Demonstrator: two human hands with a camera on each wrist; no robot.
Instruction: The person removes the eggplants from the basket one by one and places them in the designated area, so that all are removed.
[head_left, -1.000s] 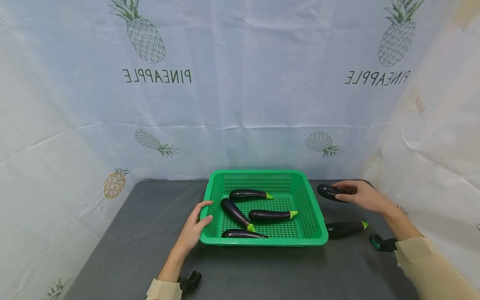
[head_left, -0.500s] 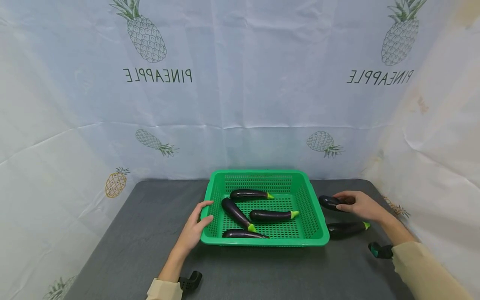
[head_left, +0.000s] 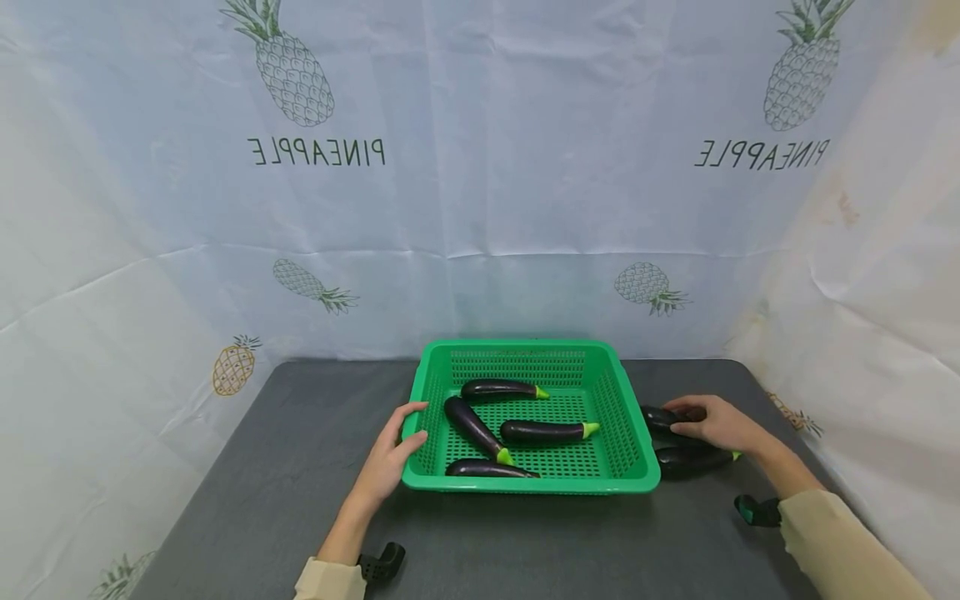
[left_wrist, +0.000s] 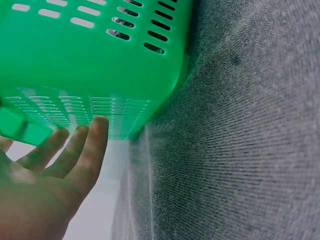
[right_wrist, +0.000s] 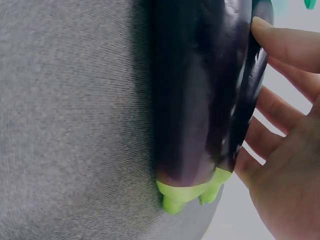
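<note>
A green plastic basket (head_left: 525, 484) holds several dark purple eggplants, among them one eggplant (head_left: 543, 431) with its green cap to the right. My left hand (head_left: 382, 458) grips the basket's left rim; in the left wrist view its straight fingers (left_wrist: 90, 150) lie along the outer wall. To the right of the basket, my right hand (head_left: 716, 423) holds an eggplant (head_left: 656, 418) between thumb and fingers, low over the table. Another eggplant (head_left: 688, 461) lies just in front of it, and the right wrist view shows the two side by side, green caps together.
The dark grey table (head_left: 525, 550) runs in front of the basket and to both sides. A white curtain (head_left: 525, 167) printed with pineapples hangs behind and along both sides. Small black devices, one of them a left wrist camera (head_left: 382, 562), sit at the wrists.
My right hand has lowered the eggplant and brought it nearer to me, beside the one on the table. My left hand keeps its place on the basket.
</note>
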